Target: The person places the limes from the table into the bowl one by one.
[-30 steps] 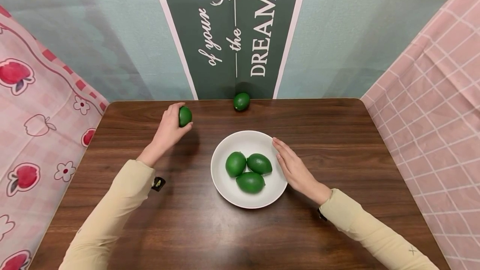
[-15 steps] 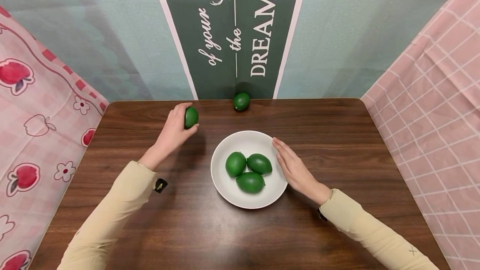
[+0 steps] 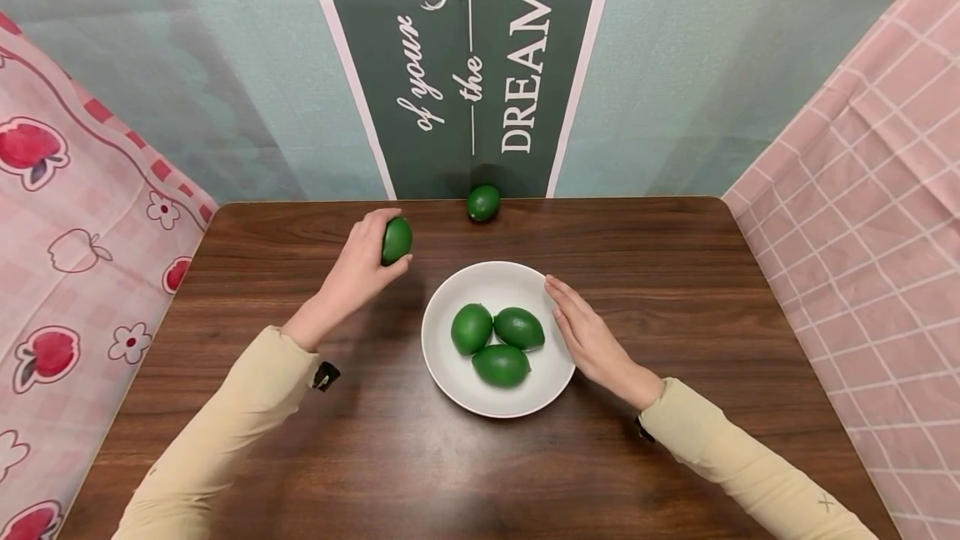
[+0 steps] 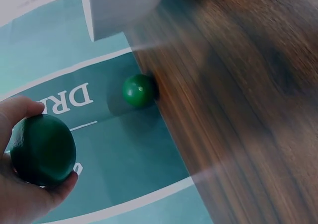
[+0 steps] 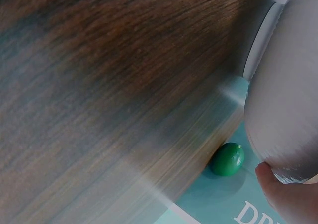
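A green lime [image 3: 397, 241] is held in my left hand [image 3: 356, 269] above the back left of the table, gripped between thumb and fingers. The left wrist view shows the same lime [image 4: 43, 150] from close by. In the white bowl [image 3: 450, 377] at the table's middle lie three limes [image 3: 501, 365], touching or nearly touching. My right hand [image 3: 592, 348] rests against the bowl's right side, its fingers straight along the rim. One more lime [image 3: 483, 203] sits at the table's back edge, behind the bowl.
The dark wooden table [image 3: 637, 248] ends at a blue-green cloth backdrop [image 3: 660, 65] with a lettered green panel. A pink fruit-print cloth [image 3: 90, 290] borders the left side. To the right hangs a pink checked cloth [image 3: 862, 215].
My left hand, with the lime in it, has moved steadily to the right and slightly toward the bowl. The right hand, the bowl and the other limes have stayed put.
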{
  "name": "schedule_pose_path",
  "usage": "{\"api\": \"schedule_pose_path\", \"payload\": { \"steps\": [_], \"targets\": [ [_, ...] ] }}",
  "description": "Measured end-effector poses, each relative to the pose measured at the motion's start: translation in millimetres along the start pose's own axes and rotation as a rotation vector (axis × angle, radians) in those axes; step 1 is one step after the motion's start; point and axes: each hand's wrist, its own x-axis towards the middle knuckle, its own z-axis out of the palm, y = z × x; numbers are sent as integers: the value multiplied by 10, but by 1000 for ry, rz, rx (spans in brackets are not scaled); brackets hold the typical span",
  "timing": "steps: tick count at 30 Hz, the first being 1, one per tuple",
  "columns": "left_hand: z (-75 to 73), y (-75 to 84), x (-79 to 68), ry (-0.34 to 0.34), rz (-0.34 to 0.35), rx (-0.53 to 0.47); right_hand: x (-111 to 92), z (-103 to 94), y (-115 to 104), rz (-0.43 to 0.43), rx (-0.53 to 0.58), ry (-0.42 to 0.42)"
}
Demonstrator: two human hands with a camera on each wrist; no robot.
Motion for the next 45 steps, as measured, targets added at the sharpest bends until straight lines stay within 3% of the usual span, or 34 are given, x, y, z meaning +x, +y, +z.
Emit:
{"api": "schedule_pose_path", "payload": {
  "steps": [16, 27, 38, 45],
  "targets": [
    [16, 180, -31, -26, 79, 15, -2, 0, 10, -5, 0, 4],
    [33, 269, -53, -55, 98, 12, -1, 2, 8, -5, 2, 5],
    [73, 381, -94, -73, 177, -1, 4, 0, 9, -6, 2, 5],
    [90, 448, -110, -109, 180, 1, 7, -5, 5, -3, 7, 3]
  ]
}}
